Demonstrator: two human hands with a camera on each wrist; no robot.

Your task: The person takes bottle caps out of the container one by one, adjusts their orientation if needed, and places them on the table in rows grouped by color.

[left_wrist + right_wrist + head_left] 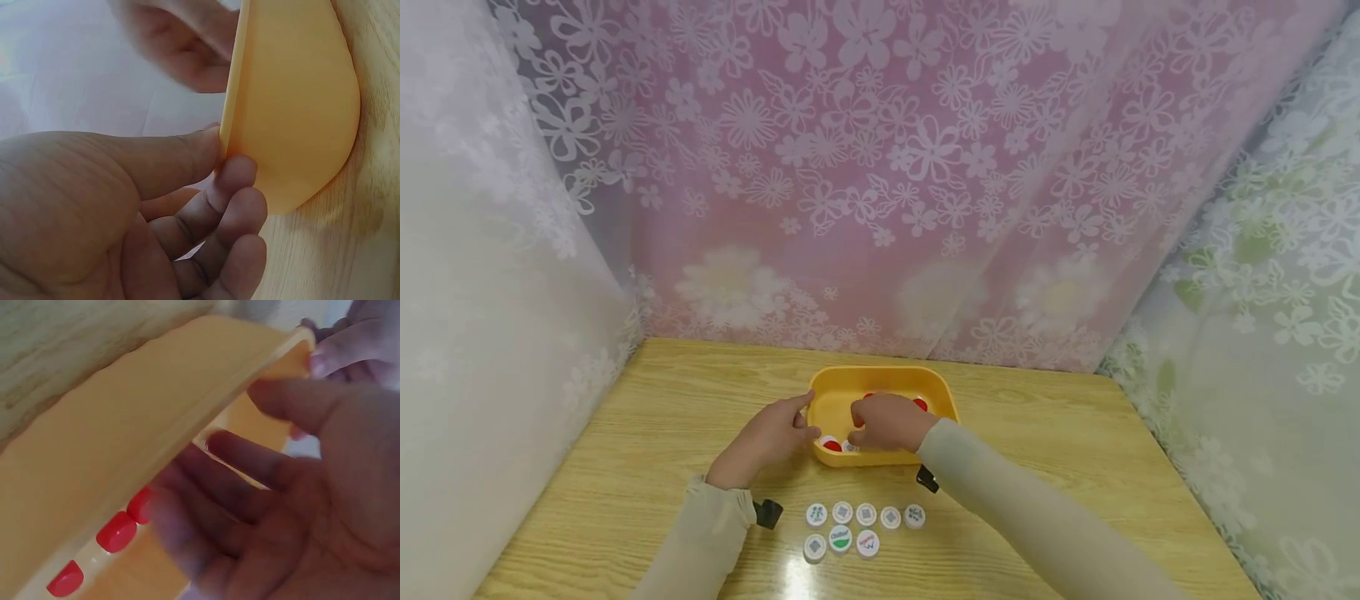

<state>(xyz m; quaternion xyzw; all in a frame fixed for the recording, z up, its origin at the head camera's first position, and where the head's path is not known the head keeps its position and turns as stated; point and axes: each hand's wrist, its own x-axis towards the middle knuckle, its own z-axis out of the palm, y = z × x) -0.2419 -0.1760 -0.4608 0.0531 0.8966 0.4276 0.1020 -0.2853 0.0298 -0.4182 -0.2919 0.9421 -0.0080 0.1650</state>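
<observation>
left hand (119, 200) | yellow tray (300, 100) pinched at rim | right hand (891, 421) within

On the surface (1075, 467), eight caps (866, 515) lie nearer than the tray (835, 390); left hand (769, 435) at its left side, right hand (889, 422) apparently inside.

Wood-grain table (700, 383), backed by a pink floral curtain (850, 167), flanked by whitish floral drapes (1262, 333); glare (799, 579) nearest us.
</observation>
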